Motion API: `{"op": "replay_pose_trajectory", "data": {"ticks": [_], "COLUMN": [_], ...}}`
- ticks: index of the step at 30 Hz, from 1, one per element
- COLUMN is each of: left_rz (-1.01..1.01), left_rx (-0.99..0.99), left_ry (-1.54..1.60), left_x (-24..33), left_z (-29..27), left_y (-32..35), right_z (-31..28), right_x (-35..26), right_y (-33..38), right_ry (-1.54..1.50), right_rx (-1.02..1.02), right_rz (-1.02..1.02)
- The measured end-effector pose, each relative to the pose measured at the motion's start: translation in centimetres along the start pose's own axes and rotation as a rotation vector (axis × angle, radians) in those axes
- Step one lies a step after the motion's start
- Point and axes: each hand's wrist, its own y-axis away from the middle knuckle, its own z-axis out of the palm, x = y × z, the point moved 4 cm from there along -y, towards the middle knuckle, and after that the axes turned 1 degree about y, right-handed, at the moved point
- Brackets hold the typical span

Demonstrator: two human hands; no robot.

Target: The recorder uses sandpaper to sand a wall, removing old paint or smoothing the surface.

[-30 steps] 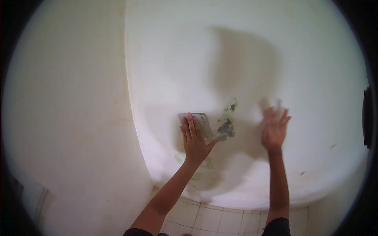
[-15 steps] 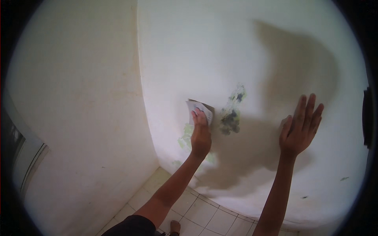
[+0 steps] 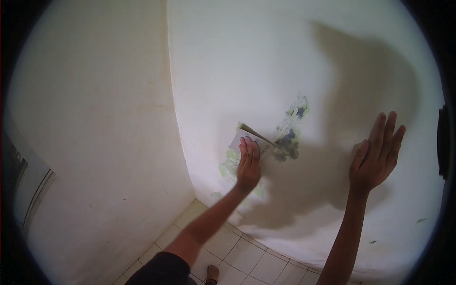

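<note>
Hands: left (image 3: 249,166) over folded sheet (image 3: 236,142), grip unclear; right (image 3: 376,159) outspread | dark patch (image 3: 288,141) just beside, green patch (image 3: 230,164) part-covered

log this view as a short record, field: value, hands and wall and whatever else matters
left hand: fingers over a pale sheet, against the wall
sheet: printed, apparently folded
right hand: open, palm toward wall, no object visible in it
wall marks: dark patch right of sheet; green patch below it
floor: pale tiles
</note>
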Motion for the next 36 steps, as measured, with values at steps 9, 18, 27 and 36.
{"op": "replay_pose_trajectory", "data": {"ticks": [9,18,27,36], "left_rz": [-0.042,0.061,0.764,0.116], "left_rx": [0.083,-0.061,-0.383,0.054], "left_ry": [0.027,0.02,-0.075,-0.057], "left_x": [-2.3,-3.0,-6.9,-2.6], "left_z": [-2.2,-1.1,-2.6,-2.8], "left_y": [-2.3,-1.8,1.2,-4.3], "right_z": [-0.2,-0.1,0.4,0.5], "right_x": [0.3,-0.5,-4.9,-5.0], "right_y": [-0.4,1.8,2.2,2.6], "right_ry": [0.002,-0.125,-0.406,-0.321], "right_rx": [0.006,-0.214,-0.521,-0.509], "right_rz": [0.007,-0.13,-0.718,-0.748]}}
